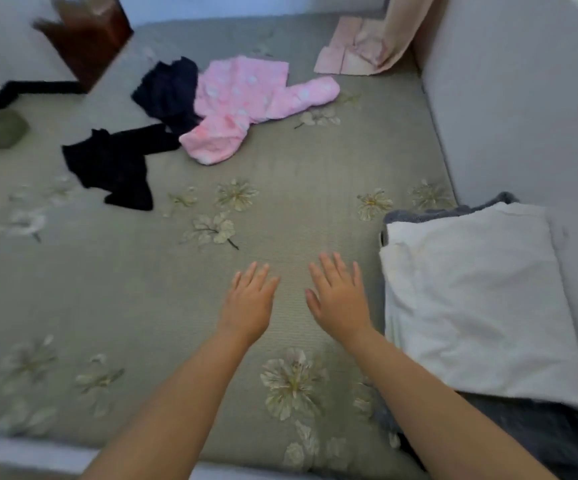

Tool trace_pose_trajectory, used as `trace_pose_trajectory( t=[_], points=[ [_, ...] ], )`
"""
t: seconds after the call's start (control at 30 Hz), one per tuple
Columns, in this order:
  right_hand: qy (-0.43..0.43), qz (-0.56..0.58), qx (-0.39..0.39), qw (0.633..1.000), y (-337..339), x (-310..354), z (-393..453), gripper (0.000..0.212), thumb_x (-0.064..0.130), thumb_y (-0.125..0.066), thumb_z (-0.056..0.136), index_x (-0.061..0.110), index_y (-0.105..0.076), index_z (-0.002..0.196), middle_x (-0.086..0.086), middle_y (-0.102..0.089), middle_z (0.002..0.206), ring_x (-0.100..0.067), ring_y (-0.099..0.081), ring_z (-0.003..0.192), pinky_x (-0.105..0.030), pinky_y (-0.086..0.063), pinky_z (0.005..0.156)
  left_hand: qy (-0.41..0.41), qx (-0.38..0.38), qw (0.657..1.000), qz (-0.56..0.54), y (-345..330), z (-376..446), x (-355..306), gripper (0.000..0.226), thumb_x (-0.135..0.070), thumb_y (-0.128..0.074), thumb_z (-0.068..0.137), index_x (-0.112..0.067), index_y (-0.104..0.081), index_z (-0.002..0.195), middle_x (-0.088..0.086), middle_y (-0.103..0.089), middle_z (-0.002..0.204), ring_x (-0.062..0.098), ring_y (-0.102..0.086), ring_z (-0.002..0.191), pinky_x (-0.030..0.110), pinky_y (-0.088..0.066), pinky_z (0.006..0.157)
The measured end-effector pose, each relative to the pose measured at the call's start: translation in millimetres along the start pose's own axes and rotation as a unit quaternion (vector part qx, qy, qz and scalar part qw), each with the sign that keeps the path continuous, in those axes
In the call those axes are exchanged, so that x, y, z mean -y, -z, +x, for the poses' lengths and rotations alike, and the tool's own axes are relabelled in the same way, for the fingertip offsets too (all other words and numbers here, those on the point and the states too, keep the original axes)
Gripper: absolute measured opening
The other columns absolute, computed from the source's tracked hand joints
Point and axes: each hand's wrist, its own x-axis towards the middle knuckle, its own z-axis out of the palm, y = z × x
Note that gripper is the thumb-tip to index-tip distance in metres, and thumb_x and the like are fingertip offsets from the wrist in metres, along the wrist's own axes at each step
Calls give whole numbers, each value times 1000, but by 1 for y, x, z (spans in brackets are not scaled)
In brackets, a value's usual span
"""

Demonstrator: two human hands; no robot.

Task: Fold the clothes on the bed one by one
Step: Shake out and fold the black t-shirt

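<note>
Left hand (251, 303) and right hand (338, 299) flat, fingers straight, gripping nothing; pink garment (246, 105) lies diagonally.

Single head-worn wide-angle view, looking forward and down across the bed (142, 289) from its near edge. Close to both outstretched forearms at bottom; far clothes small and blurred near top. Wall along right side. No second view to overlap.

Brown furniture (86, 36) is motion-blurred; white folded cloth (471, 299) hides most of grey garment (454, 211).
</note>
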Motion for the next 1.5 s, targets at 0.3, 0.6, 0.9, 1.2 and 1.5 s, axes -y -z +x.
trace_pose_trajectory(
  t=[0.3, 0.6, 0.9, 1.2, 1.5],
  points=[
    [160, 52, -13, 986, -1, 250, 33, 54, 32, -61, 84, 5, -49, 130, -20, -44, 138, -40, -36, 130, -60, -23, 104, 237, -71, 969, -6, 63, -172, 208, 49, -35, -31, 97, -22, -23, 144, 3, -16, 154, 22, -6, 142, 37, -8, 113],
    [166, 42, 56, 984, -30, 428, 25, 57, 42, -28, 97, 15, -17, 146, -8, -10, 155, -24, -3, 143, -44, -2, 114, 334, -90, 938, 2, 84, -287, 364, 49, -36, -27, 98, -24, -20, 144, 1, -16, 154, 22, -9, 142, 37, -12, 113],
    [108, 8, 55, 993, -76, 482, 116, 53, 37, -31, 97, 11, -24, 143, -9, -19, 153, -22, -12, 142, -40, -10, 114, 321, -67, 945, 17, 84, -242, 484, 48, -38, -29, 97, -25, -23, 143, 0, -22, 152, 20, -17, 140, 39, -17, 111],
    [49, -7, 49, 998, -135, 519, 280, 52, 35, -35, 96, 9, -30, 141, -10, -25, 151, -24, -17, 141, -41, -16, 112, 276, -65, 956, 74, 91, -108, 645, 48, -36, -38, 94, -22, -35, 139, 3, -34, 146, 23, -26, 135, 38, -22, 105],
    [-33, -20, 72, 997, -232, 497, 397, 51, 33, -42, 94, 7, -38, 137, -12, -32, 147, -24, -24, 139, -38, -19, 110, 208, -9, 977, 40, -3, 39, 739, 48, -38, -33, 95, -26, -29, 141, -3, -28, 150, 20, -18, 139, 38, -18, 110]
  ],
)
